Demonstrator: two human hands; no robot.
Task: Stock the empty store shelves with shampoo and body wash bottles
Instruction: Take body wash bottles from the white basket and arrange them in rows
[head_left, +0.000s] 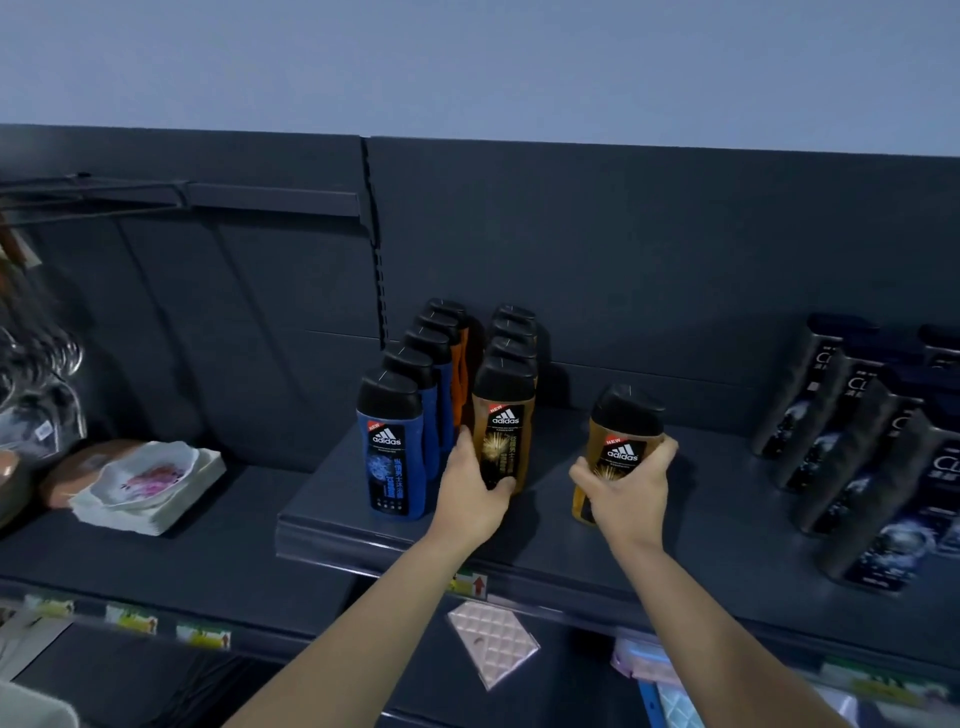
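Item: amber adidas bottle, near upright at the shelf, apart from the amber row. Right hand fingers wrap it. Left hand fingers wrap the row's front bottle. Handling, advised: steady the row, set the amber adidas bottle close beside it, label forward.

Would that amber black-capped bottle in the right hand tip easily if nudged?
Probably: the amber plastic bottle with a black cap is tall and narrow. Likely stiff; the right hand wraps it without visible denting.
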